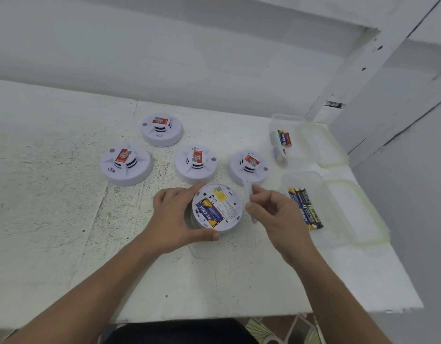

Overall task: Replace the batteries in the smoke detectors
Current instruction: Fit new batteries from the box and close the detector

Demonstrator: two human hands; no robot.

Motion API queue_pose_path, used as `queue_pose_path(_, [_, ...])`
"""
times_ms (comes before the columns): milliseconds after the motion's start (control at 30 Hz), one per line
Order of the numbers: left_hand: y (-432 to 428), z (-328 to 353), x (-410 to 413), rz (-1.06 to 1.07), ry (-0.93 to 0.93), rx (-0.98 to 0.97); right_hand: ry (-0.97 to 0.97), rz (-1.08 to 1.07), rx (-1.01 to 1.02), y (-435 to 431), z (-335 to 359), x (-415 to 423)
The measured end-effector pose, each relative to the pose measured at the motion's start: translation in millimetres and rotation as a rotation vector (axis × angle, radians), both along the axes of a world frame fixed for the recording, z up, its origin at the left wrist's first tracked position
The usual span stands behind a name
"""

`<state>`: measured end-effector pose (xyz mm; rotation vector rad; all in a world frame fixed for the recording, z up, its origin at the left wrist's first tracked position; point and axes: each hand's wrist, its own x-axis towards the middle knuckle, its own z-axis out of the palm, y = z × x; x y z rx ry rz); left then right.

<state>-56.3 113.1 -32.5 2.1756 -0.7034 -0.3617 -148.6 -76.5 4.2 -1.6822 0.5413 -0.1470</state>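
The white, paint-flecked tabletop (65, 219) carries everything, and both bare forearms reach over its near edge. The left hand (176, 219) grasps a round white plastic smoke detector (230, 207) lying upturned on the table, with the thumb curled along its near rim and the fingers wrapped over its far left edge. The open compartment in the detector's underside holds blue-and-yellow cylindrical batteries (209, 212) lying side by side, with a small yellow sticker (220, 195) just beyond them. Just right of this detector, the right hand (276, 214) pinches a thin, pale plastic piece (248, 192) between thumb and fingertips, raised beside the detector's right rim; whether the piece touches the rim cannot be told. Just right of the right hand stands a clear plastic rectangular tub (301, 173) with several blue, black and yellow batteries (306, 208) lying in it, and its clear lid (363, 219) rests further right. Beyond the hands, three more round white detectors with red labels on their raised centres sit dome-up in a row: one (248, 167) just past the right fingertips, one (195, 165) past the left fingers, one (126, 165) further left. A fourth (161, 130) sits farther back. Past the right hand, farthest off, a second clear tub (286, 117) holds a few red and dark batteries (284, 138), with its lid (323, 145) beside it.
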Motion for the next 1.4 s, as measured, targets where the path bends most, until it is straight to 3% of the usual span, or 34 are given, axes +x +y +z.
queue_pose_path(167, [1,2,0,-0.051,0.011,0.012,0.061,0.380,-0.496,-11,19,22])
queue_pose_path(500, [3,1,6,-0.054,0.133,0.044,0.084,1.010,-1.008,3,29,53])
queue_pose_path(800, [3,4,8,-0.068,0.156,0.054,0.126,1.146,-1.011,-3,38,62])
queue_pose_path(1400, [2,15,6,-0.069,0.166,0.036,0.188,1.185,-0.935,-10,33,74])
